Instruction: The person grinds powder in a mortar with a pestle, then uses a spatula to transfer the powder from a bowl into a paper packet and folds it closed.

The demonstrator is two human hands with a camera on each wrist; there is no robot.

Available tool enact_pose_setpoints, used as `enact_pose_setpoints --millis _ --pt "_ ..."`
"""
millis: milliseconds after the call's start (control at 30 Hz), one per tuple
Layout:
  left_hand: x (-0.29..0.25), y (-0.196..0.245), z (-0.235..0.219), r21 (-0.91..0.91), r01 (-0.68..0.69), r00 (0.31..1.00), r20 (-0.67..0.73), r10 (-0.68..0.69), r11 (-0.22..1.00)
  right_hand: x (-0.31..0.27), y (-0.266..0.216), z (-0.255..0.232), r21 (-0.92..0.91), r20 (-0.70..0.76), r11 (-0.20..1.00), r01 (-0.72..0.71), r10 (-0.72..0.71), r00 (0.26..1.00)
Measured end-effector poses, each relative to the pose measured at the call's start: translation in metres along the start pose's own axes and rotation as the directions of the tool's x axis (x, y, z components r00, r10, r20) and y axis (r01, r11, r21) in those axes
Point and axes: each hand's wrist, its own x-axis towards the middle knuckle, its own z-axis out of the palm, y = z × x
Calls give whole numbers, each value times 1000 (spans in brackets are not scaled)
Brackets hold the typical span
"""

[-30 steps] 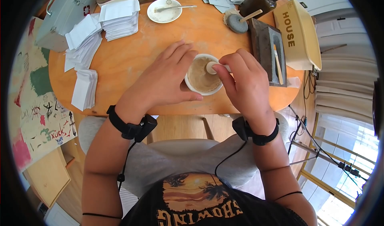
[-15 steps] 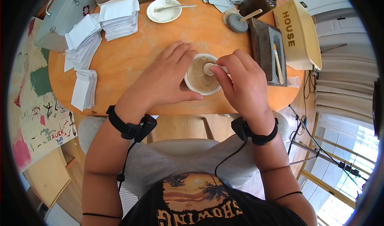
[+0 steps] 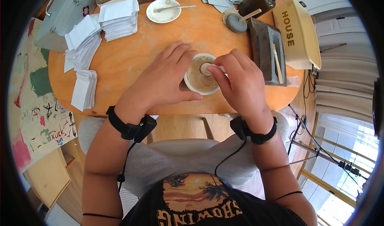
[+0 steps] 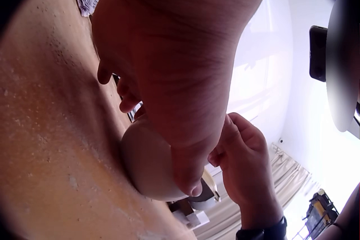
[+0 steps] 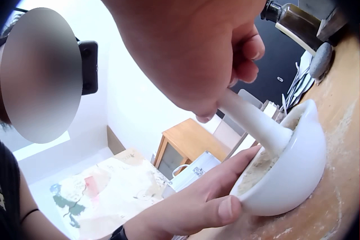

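Note:
A white mortar [image 5: 298, 172] stands on the wooden table with beige-brown powder [image 3: 197, 80] coating its inside. My left hand [image 3: 168, 76] cups the mortar's left side, thumb along the near wall and fingers spread towards the far side. In the left wrist view the thumb lies against the outer wall of the bowl. My right hand [image 3: 243, 78] grips a white pestle [image 5: 256, 122] by its handle, which slants down into the bowl. The pestle's head is down in the powder, and its upper end is hidden inside my fist.
Stacks of white paper packets [image 3: 119, 20] lie left, beside a metal case [image 3: 66, 20]. Behind the mortar sits a saucer [image 3: 152, 15] with a spoon [image 3: 182, 6]. To the right are a stone tray [image 3: 265, 52], a round grey stone [image 3: 237, 24], a dark jar [image 3: 258, 3] and a cream bin [image 3: 304, 38].
The right hand and the pestle have shifted a little to the left across the bowl. My left hand stays in place on the mortar.

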Motion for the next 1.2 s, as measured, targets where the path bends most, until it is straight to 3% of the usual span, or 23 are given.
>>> enact_pose_setpoints --millis 367,433,1200 --pt "-1 1 0 4 15 1000 3 -15 1000 1 -1 4 3 -35 999 47 -46 998" --pt "-1 2 -1 -7 14 1000 -3 -14 1000 0 0 8 -2 35 1000 5 -5 999" --pt "0 1 -1 6 7 1000 1 -7 1000 1 3 3 22 -3 999 -37 37 999"
